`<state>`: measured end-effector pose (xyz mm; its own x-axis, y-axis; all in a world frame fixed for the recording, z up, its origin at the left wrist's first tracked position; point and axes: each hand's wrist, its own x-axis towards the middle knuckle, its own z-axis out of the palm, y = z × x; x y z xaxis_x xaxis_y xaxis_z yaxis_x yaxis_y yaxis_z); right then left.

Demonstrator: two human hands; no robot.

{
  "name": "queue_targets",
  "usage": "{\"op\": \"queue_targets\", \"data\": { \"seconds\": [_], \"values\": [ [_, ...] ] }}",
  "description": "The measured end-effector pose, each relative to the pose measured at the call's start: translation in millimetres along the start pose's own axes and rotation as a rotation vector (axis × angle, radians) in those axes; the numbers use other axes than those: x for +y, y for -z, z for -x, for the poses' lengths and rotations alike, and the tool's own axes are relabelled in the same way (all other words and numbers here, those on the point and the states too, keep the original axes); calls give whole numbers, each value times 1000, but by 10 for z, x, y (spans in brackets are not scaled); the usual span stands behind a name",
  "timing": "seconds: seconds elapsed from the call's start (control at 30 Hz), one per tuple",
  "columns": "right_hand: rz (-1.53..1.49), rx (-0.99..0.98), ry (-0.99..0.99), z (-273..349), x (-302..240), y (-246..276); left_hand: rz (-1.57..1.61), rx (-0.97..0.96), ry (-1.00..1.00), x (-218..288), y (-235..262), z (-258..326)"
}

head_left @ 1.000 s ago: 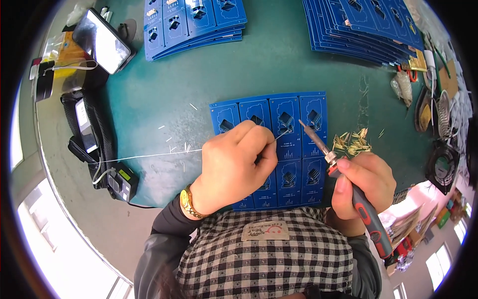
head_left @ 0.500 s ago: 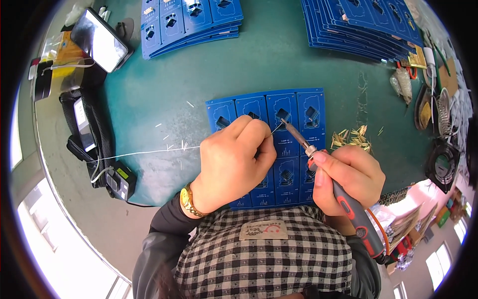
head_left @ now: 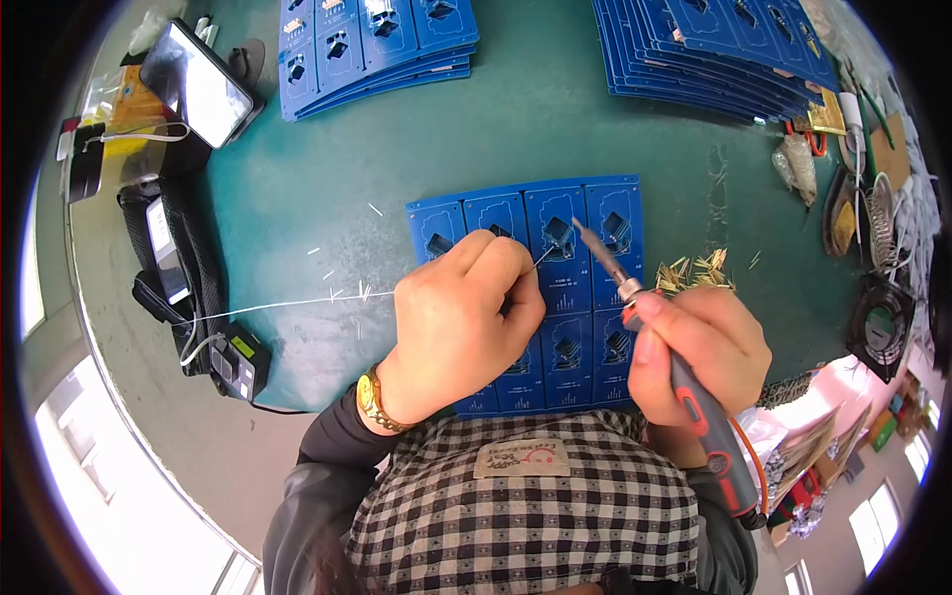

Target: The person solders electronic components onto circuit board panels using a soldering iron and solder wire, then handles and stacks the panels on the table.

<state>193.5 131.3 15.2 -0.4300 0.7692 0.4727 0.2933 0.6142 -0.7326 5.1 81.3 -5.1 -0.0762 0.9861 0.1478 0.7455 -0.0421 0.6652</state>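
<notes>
A blue circuit board panel (head_left: 568, 286), divided into several small sections with dark diamond-shaped parts, lies in front of me. My left hand (head_left: 461, 307) is closed over its left half, pinching thin solder wire (head_left: 288, 301). The wire trails off leftward, and its short free end points at a section in the upper row. In my right hand (head_left: 709, 347) is a grey and red soldering iron (head_left: 706, 421), gripped like a pen. Its tip is above that same upper section, apart from the wire's end. My left hand hides part of the panel.
Stacks of blue panels stand at the far left (head_left: 377, 59) and far right (head_left: 714, 59). Loose gold-coloured pins (head_left: 694, 270) lie right of the panel. A phone (head_left: 198, 84), a black pouch (head_left: 164, 248) and a small black box (head_left: 240, 359) sit left; a black fan (head_left: 881, 327) sits right.
The soldering iron's tip has moved slightly up and right, away from the end of the solder wire. My left hand keeps its pinch, nearly still.
</notes>
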Motion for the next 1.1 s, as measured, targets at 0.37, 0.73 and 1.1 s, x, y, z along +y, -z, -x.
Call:
{"op": "queue_targets", "data": {
  "seconds": [0.37,0.73,1.1],
  "values": [
    [-72,82,23,121,92,55,62,-46,-34,-22,17,2],
    [-27,11,110,181,73,41,-35,-26,-116,-3,-23,-21],
    [-25,3,78,201,48,27,-29,-50,-114,15,-37,-34]
  ]
}}
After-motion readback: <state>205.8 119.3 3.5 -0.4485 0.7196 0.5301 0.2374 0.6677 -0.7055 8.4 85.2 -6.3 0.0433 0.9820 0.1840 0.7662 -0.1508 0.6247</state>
